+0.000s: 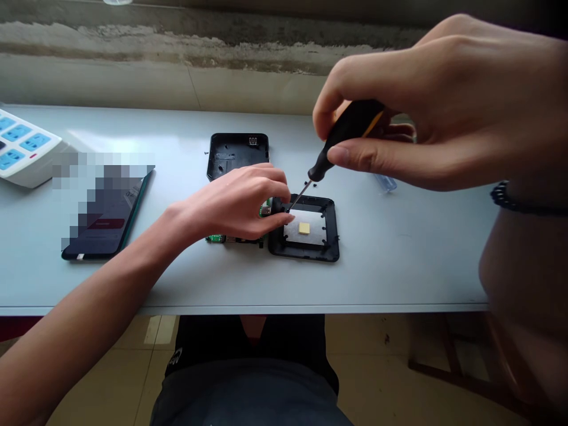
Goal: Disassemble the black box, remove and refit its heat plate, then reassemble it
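My right hand (399, 112) grips a black screwdriver (341, 139) with a yellow stripe, its thumb and fingers around the handle. The thin shaft slants down and left, its tip at the upper left corner of a square black casing (304, 255). At that same corner my left hand (248, 198) has thumb and index finger curled close to the tip; what they pinch is too small to make out. Inside the casing lie a grey metal plate (293, 234) and a yellow square pad (304, 228). A green circuit board (216, 238) is partly hidden under my left hand.
Behind my left hand is another black casing half (237, 148), with tiny screws (310, 184) on the table (399, 266). A phone (110, 219) and a white power strip (26, 145) lie at left. A clear plastic piece (385, 183) sits beneath my right hand.
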`<state>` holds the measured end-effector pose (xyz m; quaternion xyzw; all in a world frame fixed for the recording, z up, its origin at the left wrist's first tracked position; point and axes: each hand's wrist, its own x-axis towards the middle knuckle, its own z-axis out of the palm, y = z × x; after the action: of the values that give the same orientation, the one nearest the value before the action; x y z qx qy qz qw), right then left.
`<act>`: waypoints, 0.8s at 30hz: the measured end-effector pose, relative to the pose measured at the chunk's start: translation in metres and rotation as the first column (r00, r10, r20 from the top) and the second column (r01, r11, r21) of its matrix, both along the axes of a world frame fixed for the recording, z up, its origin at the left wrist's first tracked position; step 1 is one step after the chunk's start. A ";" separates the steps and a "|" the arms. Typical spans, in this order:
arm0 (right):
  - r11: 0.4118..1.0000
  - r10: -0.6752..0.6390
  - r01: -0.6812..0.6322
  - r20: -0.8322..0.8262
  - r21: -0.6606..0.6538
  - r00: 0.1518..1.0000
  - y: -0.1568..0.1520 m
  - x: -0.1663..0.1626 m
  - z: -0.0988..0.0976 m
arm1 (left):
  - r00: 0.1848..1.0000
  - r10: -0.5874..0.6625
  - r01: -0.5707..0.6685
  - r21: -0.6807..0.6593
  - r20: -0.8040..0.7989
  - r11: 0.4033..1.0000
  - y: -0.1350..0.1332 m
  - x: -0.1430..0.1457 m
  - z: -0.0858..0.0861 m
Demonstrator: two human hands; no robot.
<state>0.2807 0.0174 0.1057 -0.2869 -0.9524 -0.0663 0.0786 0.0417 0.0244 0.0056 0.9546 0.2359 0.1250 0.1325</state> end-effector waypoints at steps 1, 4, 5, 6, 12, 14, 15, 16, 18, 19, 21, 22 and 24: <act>1.000 0.008 -0.008 -0.001 -0.001 1.000 0.000 0.000 0.000 | 1.000 0.003 -0.003 0.007 0.001 1.000 0.000 0.000 0.000; 1.000 0.013 -0.013 0.010 0.001 1.000 0.001 0.002 -0.002 | 1.000 -0.018 0.018 0.022 -0.009 1.000 -0.002 -0.001 0.000; 1.000 0.011 -0.011 0.013 0.006 1.000 0.001 0.002 -0.002 | 0.999 -0.027 0.027 0.020 -0.025 0.999 -0.002 -0.001 0.000; 1.000 0.006 -0.006 0.017 0.012 1.000 0.001 0.002 -0.002 | 0.998 -0.032 0.033 0.016 -0.048 0.999 -0.003 -0.001 0.000; 1.000 -0.005 0.005 -0.004 -0.017 1.000 0.003 0.000 -0.005 | 0.981 -0.020 0.020 -0.002 -0.195 1.000 -0.005 0.001 0.002; 1.000 -0.008 0.007 -0.024 -0.027 1.000 0.003 -0.002 -0.004 | 0.975 -0.021 0.022 0.005 -0.220 1.000 -0.006 0.002 0.003; 0.999 -0.007 0.006 -0.023 -0.032 1.000 0.003 -0.003 -0.003 | 0.972 -0.019 0.022 0.012 -0.234 1.000 -0.007 0.003 0.004; 1.000 -0.016 0.015 -0.026 -0.023 1.000 0.002 -0.003 -0.003 | 0.969 -0.015 0.021 0.018 -0.248 1.000 -0.008 0.004 0.005; 1.000 -0.019 0.019 -0.015 -0.013 1.000 0.001 -0.003 -0.001 | 0.965 -0.008 0.018 0.032 -0.263 0.999 -0.011 0.005 0.006; 1.000 -0.012 0.012 -0.015 -0.009 1.000 0.000 -0.003 -0.001 | 0.964 -0.006 0.016 0.037 -0.265 0.999 -0.012 0.006 0.007; 1.000 0.010 -0.011 -0.024 -0.016 1.000 -0.002 -0.003 0.000 | 0.963 0.002 0.009 0.039 -0.269 0.999 -0.014 0.008 0.008; 0.999 0.017 -0.018 -0.029 -0.027 0.999 -0.002 -0.003 0.000 | 0.961 0.007 0.004 0.038 -0.275 0.999 -0.015 0.009 0.008; 0.999 0.023 -0.025 -0.038 -0.046 0.999 -0.003 -0.001 0.001 | 0.958 0.022 -0.012 0.038 -0.286 0.999 -0.018 0.011 0.009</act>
<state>0.2792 0.0149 0.1064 -0.2783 -0.9555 -0.0377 0.0903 0.0526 0.0065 0.0146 0.9628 0.2585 -0.0092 0.0785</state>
